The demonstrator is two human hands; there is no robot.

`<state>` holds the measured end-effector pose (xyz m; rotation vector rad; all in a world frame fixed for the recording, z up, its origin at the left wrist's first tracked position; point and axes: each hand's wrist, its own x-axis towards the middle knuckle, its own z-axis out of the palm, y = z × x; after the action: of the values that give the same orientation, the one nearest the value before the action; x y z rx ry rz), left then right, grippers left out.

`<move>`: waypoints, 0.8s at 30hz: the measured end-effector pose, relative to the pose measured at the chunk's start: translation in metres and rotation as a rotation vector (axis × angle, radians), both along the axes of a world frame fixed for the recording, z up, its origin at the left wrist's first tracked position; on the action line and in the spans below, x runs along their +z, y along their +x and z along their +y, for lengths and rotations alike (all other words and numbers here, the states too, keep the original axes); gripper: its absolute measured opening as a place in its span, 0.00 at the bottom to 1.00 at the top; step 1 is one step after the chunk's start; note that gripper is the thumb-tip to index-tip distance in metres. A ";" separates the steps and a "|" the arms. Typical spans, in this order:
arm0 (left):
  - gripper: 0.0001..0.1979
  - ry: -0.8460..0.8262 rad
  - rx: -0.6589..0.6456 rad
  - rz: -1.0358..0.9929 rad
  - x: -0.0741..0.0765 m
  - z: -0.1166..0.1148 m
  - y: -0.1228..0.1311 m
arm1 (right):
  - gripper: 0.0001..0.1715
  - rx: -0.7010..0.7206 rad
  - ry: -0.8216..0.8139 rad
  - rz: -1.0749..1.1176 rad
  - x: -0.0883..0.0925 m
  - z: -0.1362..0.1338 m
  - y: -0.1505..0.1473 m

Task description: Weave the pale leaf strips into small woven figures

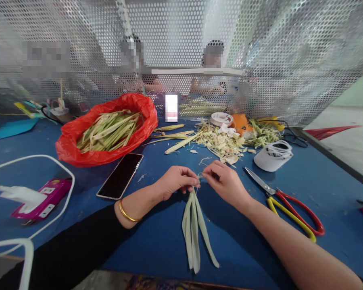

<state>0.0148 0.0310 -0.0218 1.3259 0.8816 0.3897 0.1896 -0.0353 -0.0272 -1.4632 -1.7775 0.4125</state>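
A small bundle of leaf strips [193, 229] is laid near the centre of the blue table [157, 249]. Its far end is gathered and pinched between the fingertips of the left hand [175, 181] and the right hand [226, 182], the 2 hands almost touching. The near ends are seen spread and unjoined, so the work is judged barely begun. Many unused strips [109, 131] are heaped in the red bag [78, 151] far left; trimmings [220, 143] are piled far right, and scissors [290, 205] are laid at the right.

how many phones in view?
2. One dark-screened phone lies flat between the red bag and the left hand, which pinches the leaf strips with the right hand. One lit phone stands by the mesh. The pink device may be another.
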 end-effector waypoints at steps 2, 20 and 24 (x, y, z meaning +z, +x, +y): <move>0.08 0.014 -0.014 0.013 0.001 -0.001 0.001 | 0.09 -0.010 -0.041 0.073 0.001 0.001 -0.001; 0.10 -0.056 0.001 -0.048 0.001 0.002 -0.001 | 0.09 0.070 -0.105 0.125 0.003 0.004 0.006; 0.09 -0.044 0.000 -0.016 0.002 0.000 0.001 | 0.11 0.072 -0.310 0.350 0.008 0.003 0.003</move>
<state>0.0156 0.0306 -0.0194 1.2811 0.8715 0.3786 0.1923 -0.0323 -0.0190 -1.4288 -1.5337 0.9556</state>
